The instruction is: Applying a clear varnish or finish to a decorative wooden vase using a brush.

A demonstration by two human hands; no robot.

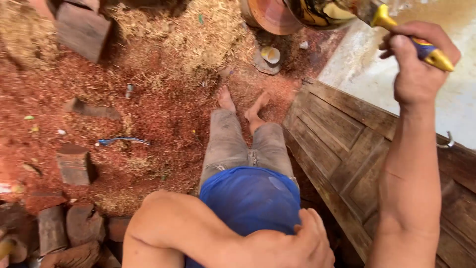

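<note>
From the head camera, the person looks down at their own legs and bare feet on a floor (148, 109) thick with red sawdust and pale wood shavings. The right hand (416, 64) is raised high and clenched tight around the handle of a paintbrush (421, 47), which is yellow and blue. The brush head reaches up to a round, shiny pot (317, 12) at the top edge, and seems to touch it, though that part is cut off and hard to see. The left hand (302, 243) holds nothing; it rests flat and loose near the blue shorts (250, 196). An old wooden door (347, 144) with sunken panels lies just beside the legs, below the raised arm. A small cup (270, 53) sits on the floor near the pot, and blocks of wood (82, 27) lie about in the shavings. A thin blue tool (121, 141) lies well apart on the left. Things could go wrong here: wet stuff on the brush might drip onto the door or the legs, since the brush hangs right over them. Sawdust could stick to anything wet. Bare feet could also get poked by sharp bits hiding in the shavings.
</note>
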